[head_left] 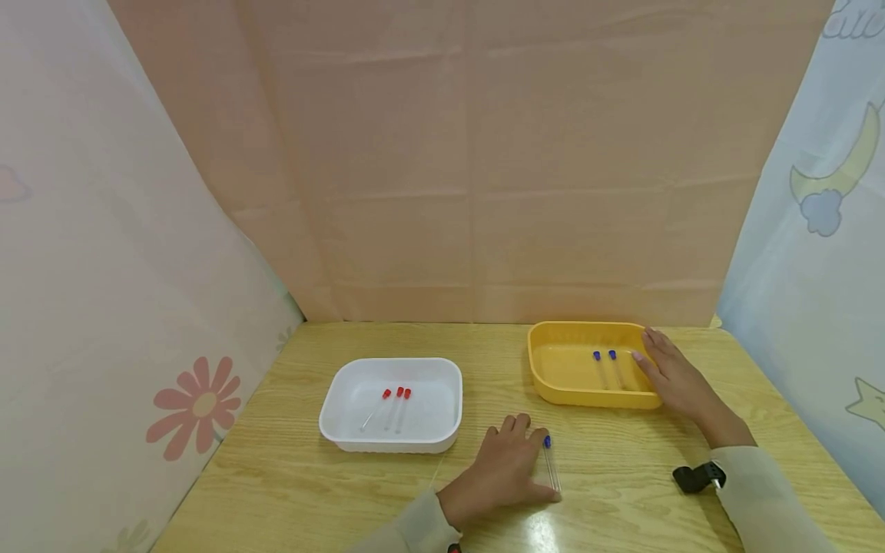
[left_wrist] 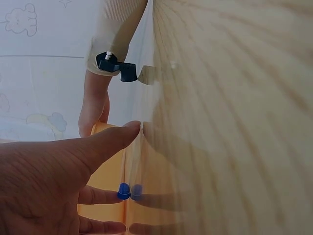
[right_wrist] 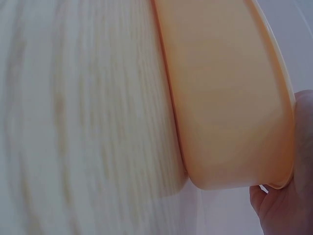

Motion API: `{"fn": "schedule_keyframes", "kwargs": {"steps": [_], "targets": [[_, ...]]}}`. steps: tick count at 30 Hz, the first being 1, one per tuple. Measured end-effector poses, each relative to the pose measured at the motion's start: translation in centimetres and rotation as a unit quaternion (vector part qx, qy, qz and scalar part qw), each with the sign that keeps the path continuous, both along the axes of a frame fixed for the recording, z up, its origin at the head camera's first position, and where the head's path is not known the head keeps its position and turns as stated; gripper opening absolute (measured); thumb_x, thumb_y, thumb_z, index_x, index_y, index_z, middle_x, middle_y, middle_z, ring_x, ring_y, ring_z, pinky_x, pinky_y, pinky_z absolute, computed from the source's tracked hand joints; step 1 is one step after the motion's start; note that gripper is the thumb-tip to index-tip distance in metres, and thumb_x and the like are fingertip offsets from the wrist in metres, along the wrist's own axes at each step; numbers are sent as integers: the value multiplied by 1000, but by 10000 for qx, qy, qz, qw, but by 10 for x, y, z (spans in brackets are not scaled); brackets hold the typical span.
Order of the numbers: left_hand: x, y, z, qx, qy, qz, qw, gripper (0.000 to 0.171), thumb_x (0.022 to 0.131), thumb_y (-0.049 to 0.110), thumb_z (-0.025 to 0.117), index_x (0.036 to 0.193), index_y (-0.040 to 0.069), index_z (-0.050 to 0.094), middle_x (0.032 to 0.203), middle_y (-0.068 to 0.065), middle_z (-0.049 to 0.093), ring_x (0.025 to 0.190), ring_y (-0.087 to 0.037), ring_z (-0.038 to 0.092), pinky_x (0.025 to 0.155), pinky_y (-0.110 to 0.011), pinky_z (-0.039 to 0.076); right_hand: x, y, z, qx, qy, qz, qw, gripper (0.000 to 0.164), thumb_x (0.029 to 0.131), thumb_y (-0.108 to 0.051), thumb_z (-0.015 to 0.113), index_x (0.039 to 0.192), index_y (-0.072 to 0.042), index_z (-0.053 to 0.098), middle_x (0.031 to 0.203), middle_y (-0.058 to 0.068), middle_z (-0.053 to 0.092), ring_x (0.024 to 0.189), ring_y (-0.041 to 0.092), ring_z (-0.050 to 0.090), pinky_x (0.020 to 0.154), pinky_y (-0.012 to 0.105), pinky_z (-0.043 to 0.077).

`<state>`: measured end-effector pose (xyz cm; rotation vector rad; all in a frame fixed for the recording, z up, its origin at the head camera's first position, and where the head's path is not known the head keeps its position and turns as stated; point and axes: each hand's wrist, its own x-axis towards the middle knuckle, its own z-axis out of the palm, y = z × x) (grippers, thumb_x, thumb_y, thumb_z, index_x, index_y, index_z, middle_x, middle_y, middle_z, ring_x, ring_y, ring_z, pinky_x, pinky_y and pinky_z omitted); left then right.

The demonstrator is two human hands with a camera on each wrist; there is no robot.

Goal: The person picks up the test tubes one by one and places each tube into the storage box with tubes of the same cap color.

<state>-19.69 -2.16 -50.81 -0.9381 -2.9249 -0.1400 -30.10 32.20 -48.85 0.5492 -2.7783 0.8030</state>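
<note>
My left hand (head_left: 501, 468) is low over the table, its thumb at the bottom end of a thin clear test tube (head_left: 551, 467) and a fingertip at its blue cap (left_wrist: 123, 191). The tube lies on the wood, spanned lengthwise between them. On the right, my right hand (head_left: 681, 380) grips the right end of a yellow tray (head_left: 588, 398), thumb over the rim and fingers along the outside. Two blue-capped tubes (head_left: 612, 361) lie inside that tray. In the right wrist view only part of the right hand (right_wrist: 288, 205) shows at the tray's rim.
A white tray (head_left: 339, 438) stands left of my left hand, holding three red-capped tubes (head_left: 399, 399). The wooden table (head_left: 276, 476) ends at a tan backdrop (head_left: 470, 192). Printed sheets hang on both sides. A black wrist camera (head_left: 698, 478) sits at the right cuff.
</note>
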Motion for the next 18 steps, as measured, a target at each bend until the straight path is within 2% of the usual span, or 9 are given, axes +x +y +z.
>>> {"fn": "schedule_keyframes", "kwargs": {"steps": [12, 18], "targets": [[3, -1, 5, 25, 19, -25, 10000, 82, 77, 77, 70, 139, 26, 57, 131, 1, 51, 113, -13, 48, 77, -32, 45, 0, 0, 0, 10, 68, 1, 10000, 66, 112, -32, 34, 155, 15, 16, 163, 33, 8, 150, 52, 4, 118, 65, 1], [2, -1, 3, -48, 26, -54, 10000, 82, 77, 76, 70, 141, 25, 56, 133, 1, 50, 115, -14, 47, 78, -32, 46, 0, 0, -1, -21, 27, 20, 10000, 65, 112, -31, 35, 155, 14, 15, 164, 33, 7, 150, 52, 3, 118, 66, 1]]}}
